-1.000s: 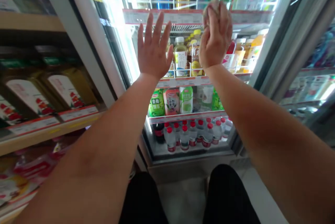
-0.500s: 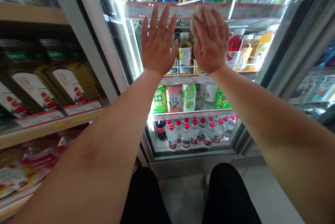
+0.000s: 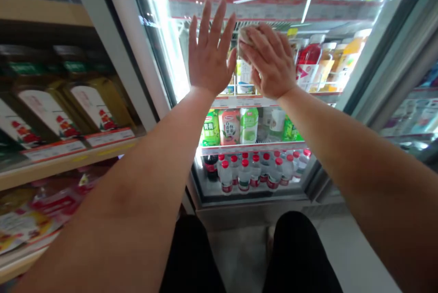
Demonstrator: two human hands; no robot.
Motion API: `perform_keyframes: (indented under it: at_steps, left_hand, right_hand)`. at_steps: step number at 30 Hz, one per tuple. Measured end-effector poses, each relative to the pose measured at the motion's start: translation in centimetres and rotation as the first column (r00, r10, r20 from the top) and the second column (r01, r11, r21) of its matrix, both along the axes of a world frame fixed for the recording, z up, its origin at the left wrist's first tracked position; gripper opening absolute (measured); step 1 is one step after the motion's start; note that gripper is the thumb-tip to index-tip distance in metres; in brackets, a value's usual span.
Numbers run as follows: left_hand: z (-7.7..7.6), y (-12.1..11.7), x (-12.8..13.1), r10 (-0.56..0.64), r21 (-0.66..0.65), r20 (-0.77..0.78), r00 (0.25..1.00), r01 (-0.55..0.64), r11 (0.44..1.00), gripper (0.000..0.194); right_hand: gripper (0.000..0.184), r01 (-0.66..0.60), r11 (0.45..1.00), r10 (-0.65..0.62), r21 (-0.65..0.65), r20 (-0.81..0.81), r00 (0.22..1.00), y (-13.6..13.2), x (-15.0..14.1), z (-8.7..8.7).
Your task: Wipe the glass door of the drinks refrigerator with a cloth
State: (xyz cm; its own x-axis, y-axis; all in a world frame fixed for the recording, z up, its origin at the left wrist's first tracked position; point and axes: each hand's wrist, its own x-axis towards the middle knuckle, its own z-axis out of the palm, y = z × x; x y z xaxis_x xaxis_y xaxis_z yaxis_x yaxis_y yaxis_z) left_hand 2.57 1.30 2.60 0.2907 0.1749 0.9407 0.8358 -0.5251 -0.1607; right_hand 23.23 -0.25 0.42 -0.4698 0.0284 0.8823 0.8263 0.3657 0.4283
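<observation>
Fingers spread, my left hand [image 3: 211,53] lies flat against the glass door [image 3: 260,192] of a lit drinks fridge. To its right my right hand [image 3: 272,62] presses a pale, crumpled cloth [image 3: 245,36] on the same glass. Most of the cloth is hidden under the fingers. Behind the glass, bottles stand on several shelves, among them a red bottle [image 3: 309,60] to the right of my right hand. A bottle with a white label [image 3: 243,74] shows between the two hands.
Left of the fridge, shelves hold large oil bottles [image 3: 91,96] above packaged goods [image 3: 51,201]. Small red-capped bottles [image 3: 244,174] stand at the fridge's bottom. A metal door frame [image 3: 386,60] rises on the right. My knees [image 3: 294,247] are close below the door.
My right hand has slid left and a little down on the glass with the cloth, turning its fingers leftward. My left hand stays spread in nearly the same place. The view has shifted slightly.
</observation>
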Motion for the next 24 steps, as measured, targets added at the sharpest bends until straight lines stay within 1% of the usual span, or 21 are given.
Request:
perform_keyframes:
  at_steps: [1,2,3,5,6,7,8,9,10,12,13,14,15,16,17,19,20,21,22,23,24]
  left_hand:
    - [0.0,0.1,0.0,0.007,0.009,-0.007,1.0,-0.007,1.0,0.063]
    - [-0.1,0.1,0.0,0.021,0.025,-0.022,1.0,-0.02,0.999,0.064]
    - [-0.1,0.1,0.0,0.039,0.045,-0.037,0.999,-0.037,0.998,0.065]
    - [-0.3,0.1,0.0,0.076,0.085,-0.07,0.995,-0.07,0.994,0.066]
    - [-0.4,0.1,0.0,0.089,0.104,-0.079,0.993,-0.081,0.991,0.066]
    - [-0.5,0.1,-0.1,0.098,0.121,-0.082,0.992,-0.088,0.989,0.066]
    - [-0.5,0.1,-0.1,0.102,0.135,-0.08,0.992,-0.09,0.987,0.066]
    - [-0.5,0.1,-0.1,0.101,0.141,-0.075,0.992,-0.089,0.986,0.065]
    - [-0.5,0.1,-0.1,0.094,0.136,-0.068,0.993,-0.085,0.987,0.065]
    - [-0.4,0.1,-0.1,0.085,0.109,-0.061,0.994,-0.078,0.991,0.064]
    - [-0.4,0.1,-0.1,0.083,0.094,-0.065,0.994,-0.076,0.993,0.065]
    - [-0.4,0.1,-0.1,0.078,0.079,-0.059,0.995,-0.073,0.994,0.066]
    - [-0.3,0.1,-0.1,0.07,0.061,-0.058,0.996,-0.067,0.996,0.066]
    - [-0.3,0.2,-0.1,0.056,0.045,-0.051,0.997,-0.053,0.998,0.067]
    - [-0.3,0.3,-0.1,0.034,0.029,-0.033,0.999,-0.033,0.999,0.067]
    - [-0.3,0.5,-0.1,-0.011,0.005,-0.001,1.0,0.011,1.0,0.065]
    - [-0.3,0.6,-0.2,-0.021,0.005,0.004,1.0,0.021,1.0,0.065]
    - [-0.3,0.7,-0.2,-0.023,0.013,-0.002,1.0,0.023,1.0,0.065]
    - [-0.3,0.7,-0.2,-0.019,0.029,-0.01,1.0,0.02,0.999,0.065]
    - [-0.3,0.7,-0.2,-0.017,0.041,-0.02,1.0,0.017,0.999,0.065]
    - [-0.3,0.7,-0.2,-0.018,0.046,-0.025,1.0,0.02,0.999,0.065]
  right_hand:
    - [0.054,0.002,1.0,-0.002,-0.005,-0.009,1.0,-0.1,0.0,0.0]
    - [0.053,0.007,1.0,-0.006,0.016,-0.087,0.996,-0.1,0.0,0.1]
    - [0.053,0.014,0.998,-0.001,0.062,-0.214,0.977,0.3,0.0,0.2]
    - [0.056,0.041,0.985,0.042,0.17,-0.46,0.887,1.3,0.1,0.3]
    - [0.057,0.052,0.977,0.068,0.207,-0.534,0.843,1.7,0.1,0.2]
    - [0.058,0.048,0.972,0.092,0.228,-0.567,0.819,2.1,0.0,0.1]
    - [0.058,0.027,0.974,0.105,0.224,-0.559,0.822,2.2,0.0,-0.1]
    - [0.058,-0.005,0.982,0.101,0.187,-0.507,0.856,2.0,0.1,-0.2]
    - [0.057,-0.04,0.992,0.087,0.123,-0.412,0.907,1.7,0.1,-0.3]
    - [0.056,-0.065,0.997,0.06,-0.034,-0.143,0.988,0.6,0.3,0.2]
    - [0.056,-0.046,0.995,0.044,-0.093,-0.018,0.999,0.1,0.4,0.9]
    - [0.055,-0.014,0.992,0.021,-0.124,0.058,0.998,-0.2,0.4,1.8]
    - [0.054,0.017,0.993,-0.011,-0.114,0.055,0.998,-0.4,0.4,3.0]
    - [0.053,0.045,0.996,-0.048,-0.076,-0.037,0.998,-0.4,0.3,4.3]
    - [0.053,0.077,0.996,-0.082,-0.034,-0.176,0.981,-0.2,0.0,5.5]
    - [0.054,0.137,0.989,-0.1,0.048,-0.454,0.885,0.5,-0.6,7.6]
    - [0.054,0.158,0.985,-0.1,0.074,-0.507,0.856,0.8,-0.9,8.1]
    - [0.053,0.167,0.982,-0.105,0.089,-0.482,0.87,1.1,-1.2,8.3]
    - [0.053,0.161,0.982,-0.112,0.097,-0.388,0.915,1.2,-1.5,8.2]
    - [0.052,0.144,0.984,-0.113,0.105,-0.252,0.961,1.1,-1.6,7.8]
    - [0.051,0.121,0.986,-0.108,0.112,-0.12,0.987,1.0,-1.7,7.3]
